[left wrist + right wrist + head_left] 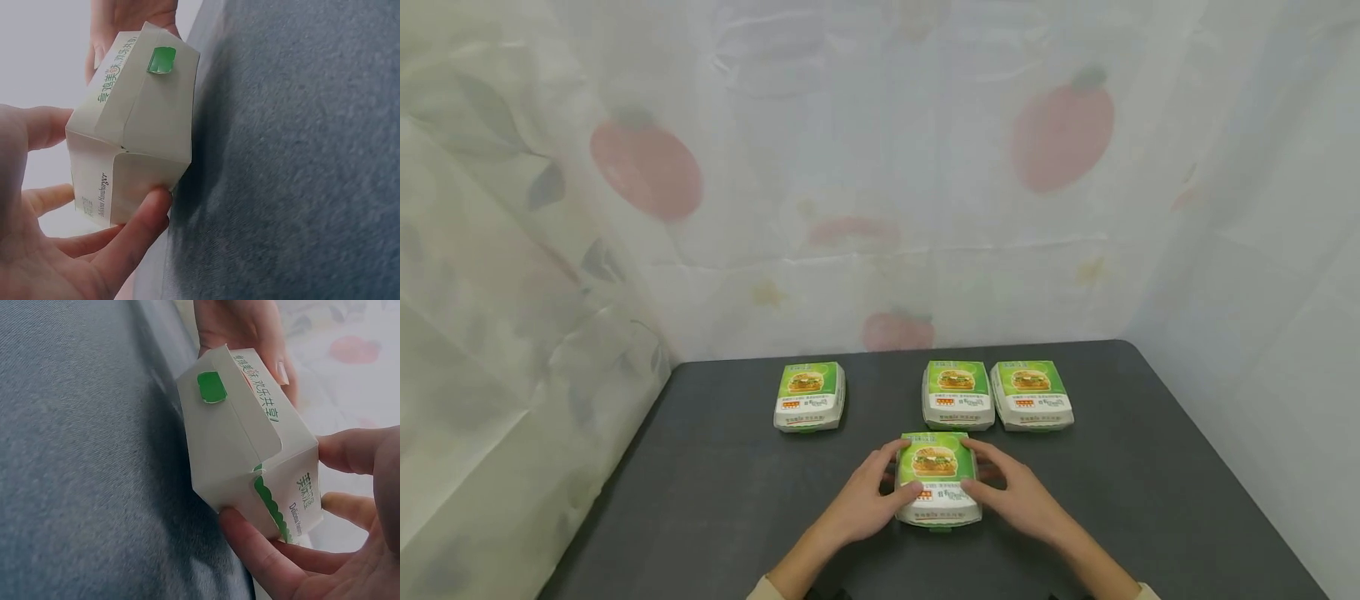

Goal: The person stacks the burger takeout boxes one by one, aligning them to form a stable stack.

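A green-and-white hamburger box [936, 465] with a burger picture on its lid is at the front middle of the dark table. My left hand [867, 498] grips its left side, the thumb on the top near the front edge and the fingers spread along the side. From the other side my right hand [1021, 502] holds it in much the same way. Both wrist views show the closed box [159, 109] from its front, with a green tab on the front wall. Fingertips support its lower side edges, and a shadow lies on the table beneath it.
Behind it stand three more hamburger boxes: one at the left [808, 398], one near the middle [957, 396] and one at the right [1032, 396]. The last two are side by side. The table [715, 483] is backed by pale printed curtains [865, 167].
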Tool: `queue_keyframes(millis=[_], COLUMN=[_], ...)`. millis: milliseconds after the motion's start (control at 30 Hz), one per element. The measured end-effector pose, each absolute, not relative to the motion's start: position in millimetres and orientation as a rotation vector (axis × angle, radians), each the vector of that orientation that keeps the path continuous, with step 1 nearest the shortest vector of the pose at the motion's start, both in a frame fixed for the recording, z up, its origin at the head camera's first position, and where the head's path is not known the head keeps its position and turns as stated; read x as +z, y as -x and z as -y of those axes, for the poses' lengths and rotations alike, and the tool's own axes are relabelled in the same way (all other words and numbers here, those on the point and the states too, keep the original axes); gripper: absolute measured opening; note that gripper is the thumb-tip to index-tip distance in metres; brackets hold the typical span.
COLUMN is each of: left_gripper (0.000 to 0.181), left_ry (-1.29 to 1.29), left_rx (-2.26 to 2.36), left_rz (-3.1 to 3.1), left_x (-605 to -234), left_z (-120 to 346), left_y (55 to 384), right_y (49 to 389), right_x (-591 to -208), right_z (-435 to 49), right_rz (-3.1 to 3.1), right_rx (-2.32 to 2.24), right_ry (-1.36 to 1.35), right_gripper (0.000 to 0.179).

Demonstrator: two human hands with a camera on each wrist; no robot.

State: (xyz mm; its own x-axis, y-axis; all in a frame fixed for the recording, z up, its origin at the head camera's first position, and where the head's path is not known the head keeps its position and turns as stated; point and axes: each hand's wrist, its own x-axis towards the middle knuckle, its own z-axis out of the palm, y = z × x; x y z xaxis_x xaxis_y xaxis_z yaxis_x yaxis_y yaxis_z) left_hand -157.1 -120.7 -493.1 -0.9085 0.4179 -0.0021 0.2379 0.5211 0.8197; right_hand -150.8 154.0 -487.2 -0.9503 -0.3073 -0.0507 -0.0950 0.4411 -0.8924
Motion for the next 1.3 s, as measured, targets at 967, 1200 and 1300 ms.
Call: queue_keyframes(millis=[967,1200,1300], left_gripper=[0.064,0.053,0.050], left_ry=[-0.586,-0.566,-0.524], left_rx=[1.234,1.186,1.170], left_rz=[-2.587,-2.789,-2.876], left_x=[-483.4,-476.4,-472.7], left_z=[143.7,157.7,161.4], left_y=[153.8,159.1,160.9], right_y=[153.8,153.9,154.6], right_x=[-499.1,-497.6,-496.8], right_z=[-161.8,-160.6,-160.6], right_rz=[-2.469,-2.471,-2.471], right_rx=[-1.429,-1.426,-1.415], right_ry=[0.428,0.418,0.410], right_gripper=[0.080,0.080,0.080])
